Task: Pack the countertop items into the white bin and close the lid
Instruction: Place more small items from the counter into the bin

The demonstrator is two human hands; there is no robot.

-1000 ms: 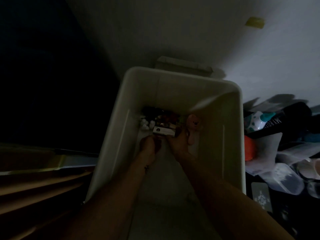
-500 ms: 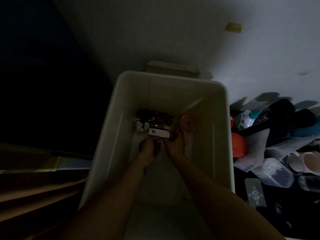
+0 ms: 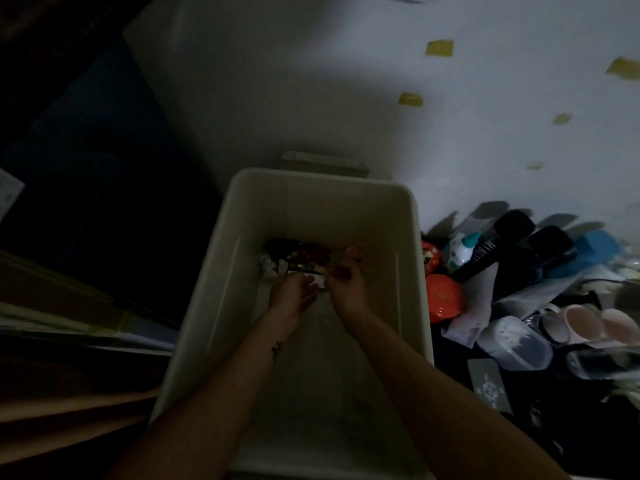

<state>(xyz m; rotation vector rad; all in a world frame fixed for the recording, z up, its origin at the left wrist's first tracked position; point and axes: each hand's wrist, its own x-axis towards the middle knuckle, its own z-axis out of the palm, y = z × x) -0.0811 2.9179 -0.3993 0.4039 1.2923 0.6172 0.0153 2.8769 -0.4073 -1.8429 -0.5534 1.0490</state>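
countertop (image 3: 450, 362) dark | on it: orange item (image 3: 444, 296); black bottle (image 3: 485, 252); clear container (image 3: 516, 342); pink mug (image 3: 581, 322)

Two bare arms show, and whatever is worn higher up lies outside the view. The left forearm (image 3: 242, 386) carries a small dark tattoo (image 3: 277, 350) on the side facing the camera, a little short of the wrist. It looks like a short slanted stroke with small cross-branches, but it is too small and dim to read further. The right forearm (image 3: 415, 368) shows only bare skin. The left hand (image 3: 292, 294) and the right hand (image 3: 346, 289) are bare too. The light is low, so nails and finer marks cannot be made out.
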